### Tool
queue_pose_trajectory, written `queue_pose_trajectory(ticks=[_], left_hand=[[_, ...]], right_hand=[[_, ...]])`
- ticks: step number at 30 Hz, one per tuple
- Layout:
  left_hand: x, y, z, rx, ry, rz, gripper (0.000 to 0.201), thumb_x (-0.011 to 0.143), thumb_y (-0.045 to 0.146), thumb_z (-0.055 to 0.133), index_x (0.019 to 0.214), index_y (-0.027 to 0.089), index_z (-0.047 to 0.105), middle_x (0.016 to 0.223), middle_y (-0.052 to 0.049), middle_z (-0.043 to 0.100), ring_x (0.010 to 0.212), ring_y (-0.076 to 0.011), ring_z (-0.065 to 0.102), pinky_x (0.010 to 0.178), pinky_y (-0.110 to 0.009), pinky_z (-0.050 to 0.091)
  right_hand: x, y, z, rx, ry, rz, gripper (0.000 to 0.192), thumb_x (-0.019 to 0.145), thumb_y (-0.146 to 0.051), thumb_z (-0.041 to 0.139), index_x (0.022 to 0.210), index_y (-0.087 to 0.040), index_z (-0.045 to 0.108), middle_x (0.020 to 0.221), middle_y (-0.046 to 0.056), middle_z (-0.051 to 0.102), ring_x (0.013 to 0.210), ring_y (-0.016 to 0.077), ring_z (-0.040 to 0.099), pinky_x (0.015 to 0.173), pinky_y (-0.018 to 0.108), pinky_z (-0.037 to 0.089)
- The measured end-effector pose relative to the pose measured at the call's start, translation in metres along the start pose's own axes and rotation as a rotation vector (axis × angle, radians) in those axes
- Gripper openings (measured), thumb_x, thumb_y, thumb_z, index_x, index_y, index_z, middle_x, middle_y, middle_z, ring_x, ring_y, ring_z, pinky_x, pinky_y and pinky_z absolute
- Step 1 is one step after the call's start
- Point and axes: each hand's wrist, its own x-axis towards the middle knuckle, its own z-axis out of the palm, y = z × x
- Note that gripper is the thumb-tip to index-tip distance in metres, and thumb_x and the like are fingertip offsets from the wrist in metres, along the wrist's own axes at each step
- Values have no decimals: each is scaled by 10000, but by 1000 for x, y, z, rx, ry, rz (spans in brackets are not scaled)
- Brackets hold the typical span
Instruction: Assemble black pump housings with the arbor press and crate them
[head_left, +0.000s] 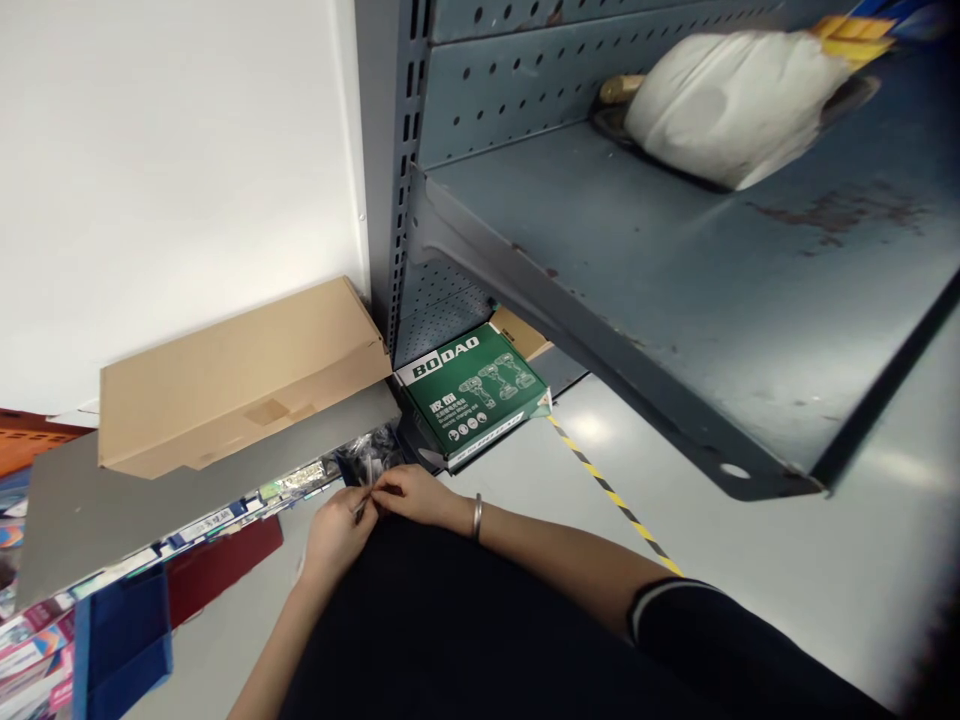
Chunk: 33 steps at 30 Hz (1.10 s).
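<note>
My left hand (pixel 340 527) and my right hand (pixel 417 494) meet close in front of my body. Both have their fingers pinched together, tip to tip. A crinkled clear plastic bag (pixel 370 452) rises just beyond the fingertips, and its near edge seems to run in between them. What lies inside the bag cannot be made out. On my right wrist sits a silver bangle (pixel 478 517). Past my right hand is a green BODAO power tool box (pixel 480 393), lying flat with drills printed on its lid.
A long brown cardboard box (pixel 247 375) rests on a grey shelf top (pixel 67 510) to the left. A metal shelf (pixel 675 270) juts out at the upper right, bearing a white wrapped bundle (pixel 739 105). Yellow-black tape (pixel 611 490) marks the floor. A blue bin (pixel 124 640) is lower left.
</note>
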Motion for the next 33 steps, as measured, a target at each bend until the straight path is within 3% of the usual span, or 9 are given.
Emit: queue_pose_trajectory(ticks=[3, 9, 22, 33], left_hand=[[-2, 3, 0, 57, -9, 16, 287, 872, 215, 467, 1015, 207, 716, 963, -82, 726, 926, -240, 677, 808, -304, 488], [-6, 1, 3, 101, 37, 3, 349, 928, 278, 445, 1208, 222, 645, 1034, -79, 720, 965, -236, 673, 824, -310, 503], [-6, -4, 5, 59, 83, 39, 313, 896, 266, 486, 1132, 206, 683, 1026, -67, 739, 948, -219, 693, 840, -314, 532], [-4, -4, 1, 28, 65, 96, 334, 889, 230, 463, 1122, 207, 701, 954, -60, 743, 891, -212, 687, 805, -306, 523]], right_hand=[[-1, -3, 0, -15, 30, 26, 157, 861, -250, 629, 895, -137, 734, 851, 70, 750, 782, 185, 686, 718, 248, 478], [0, -6, -2, -26, 43, 31, 140, 877, -169, 593, 913, -138, 724, 879, 67, 743, 805, 174, 671, 738, 245, 468], [-1, -3, -4, 34, -32, 19, 191, 928, -156, 536, 949, -138, 725, 952, 78, 750, 897, 175, 684, 814, 247, 487], [-2, 0, -5, 161, -96, 42, 221, 946, -153, 500, 916, -117, 716, 844, 58, 754, 749, 145, 715, 704, 213, 529]])
